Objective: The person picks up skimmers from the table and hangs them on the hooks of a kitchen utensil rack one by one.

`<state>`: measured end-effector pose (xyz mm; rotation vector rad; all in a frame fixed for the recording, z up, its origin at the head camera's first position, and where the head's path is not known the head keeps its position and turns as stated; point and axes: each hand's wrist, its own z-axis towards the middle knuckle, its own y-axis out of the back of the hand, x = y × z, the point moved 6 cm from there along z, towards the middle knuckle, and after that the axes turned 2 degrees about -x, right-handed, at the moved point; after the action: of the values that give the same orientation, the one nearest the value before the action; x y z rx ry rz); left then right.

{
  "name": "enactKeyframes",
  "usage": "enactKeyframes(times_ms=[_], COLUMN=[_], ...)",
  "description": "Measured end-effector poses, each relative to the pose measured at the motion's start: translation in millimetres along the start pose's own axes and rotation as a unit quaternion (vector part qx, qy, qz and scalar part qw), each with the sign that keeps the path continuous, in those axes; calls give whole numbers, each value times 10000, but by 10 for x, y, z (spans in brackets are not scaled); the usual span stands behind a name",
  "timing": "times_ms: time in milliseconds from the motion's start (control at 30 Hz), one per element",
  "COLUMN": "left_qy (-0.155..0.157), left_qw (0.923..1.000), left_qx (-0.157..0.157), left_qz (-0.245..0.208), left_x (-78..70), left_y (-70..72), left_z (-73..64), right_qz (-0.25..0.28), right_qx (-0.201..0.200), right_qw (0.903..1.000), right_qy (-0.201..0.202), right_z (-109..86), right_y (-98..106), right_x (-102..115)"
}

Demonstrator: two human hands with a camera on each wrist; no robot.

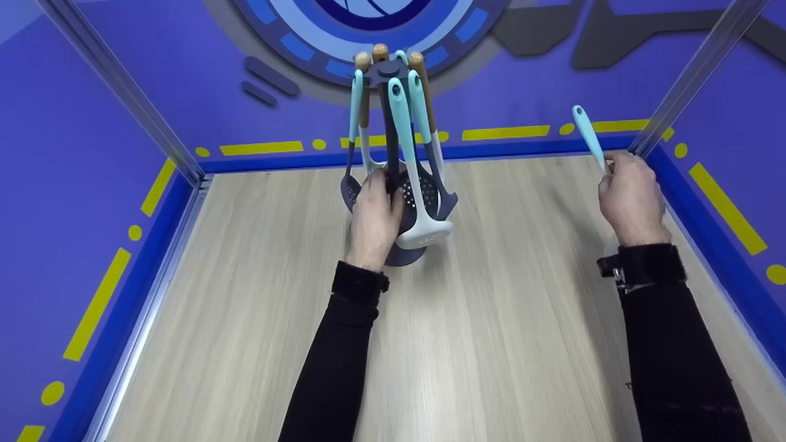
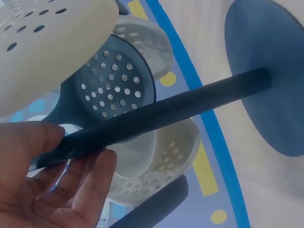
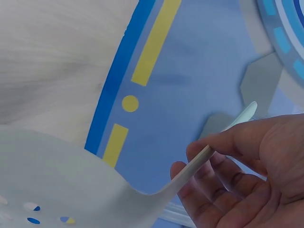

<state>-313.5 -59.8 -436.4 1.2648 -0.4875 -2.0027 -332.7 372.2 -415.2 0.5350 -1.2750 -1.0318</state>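
Observation:
My left hand (image 1: 374,218) grips the dark post (image 2: 156,114) of a utensil stand, fingers and thumb curled round it. The stand's round base (image 2: 273,71) meets the wooden table. From its top holder (image 1: 388,72) hang several kitchen utensils, among them a white perforated one (image 1: 425,232) with a mint handle and a dark skimmer (image 2: 114,78). Off to the right, my right hand (image 1: 632,196) pinches the handle of a white skimmer (image 3: 71,175) between thumb and fingers. Its mint handle end (image 1: 587,135) sticks up past the hand, and its broad head with holes points downward.
The wooden tabletop (image 1: 258,294) is closed in by blue printed panels (image 1: 534,92) at the back and sides. Metal corner posts (image 1: 700,73) stand at the back left and back right. Other hanging handles are wood-tipped (image 1: 417,61).

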Motion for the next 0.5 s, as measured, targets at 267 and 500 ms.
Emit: enactKeyframes(times_ms=[267, 500], left_qy=[87, 117], left_qw=[9999, 9999], left_qx=[27, 27], left_qz=[76, 90], left_x=[-6, -24], left_y=[28, 55], left_z=[-10, -26], right_qz=[30, 45], right_qx=[-237, -237], right_qw=[9995, 9992], right_qy=[200, 306], right_z=[-34, -86], right_y=[5, 11], right_x=[131, 234])
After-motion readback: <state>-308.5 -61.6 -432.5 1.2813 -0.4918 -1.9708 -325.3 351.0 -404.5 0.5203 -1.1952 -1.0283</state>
